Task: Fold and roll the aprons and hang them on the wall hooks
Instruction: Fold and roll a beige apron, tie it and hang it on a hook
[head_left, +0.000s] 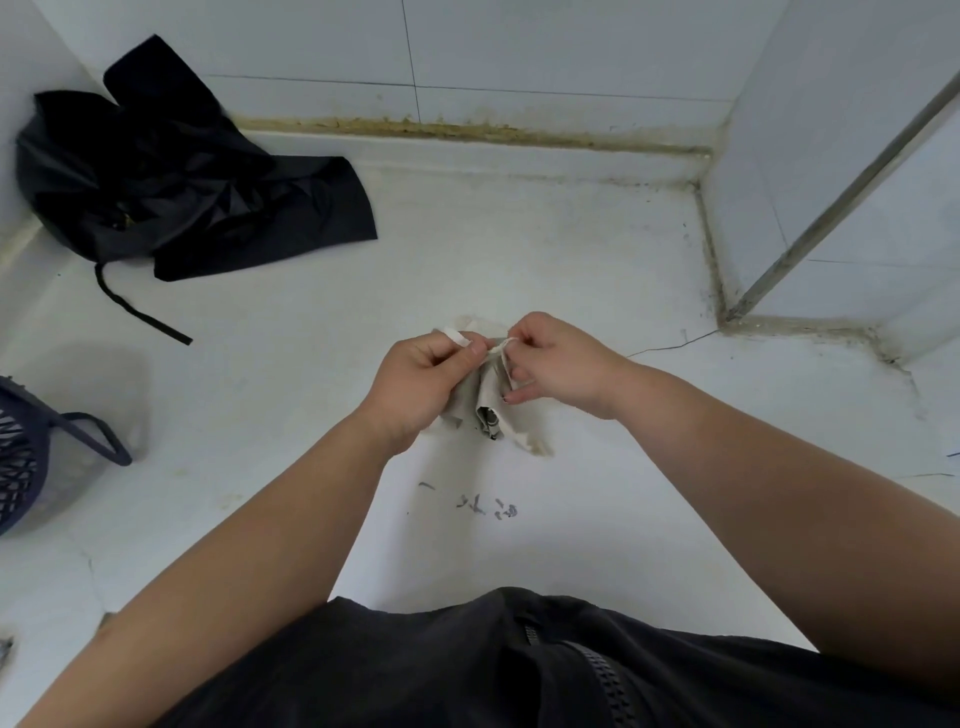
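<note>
The pale apron (485, 402) was matt woven cloth; the black apron (171, 176) a smoother, faintly shiny fabric. The counter (519, 249) looked smooth and stained — the basket (31, 457) dark plastic lattice.

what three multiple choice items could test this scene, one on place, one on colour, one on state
1. Where does the black apron lie?
A. under the hands
B. in the far left corner
C. on a hook

2. What colour is the basket?
A. red
B. white
C. dark blue

3. How is the beige apron held?
A. by both hands
B. by the left hand only
C. by no hand

Answers:
1 B, it is heaped at far left, apart from the hands.
2 C, its lattice side and handle are dark blue.
3 A, the left hand grips the bunched cloth and the right hand pinches it at the top.
</note>
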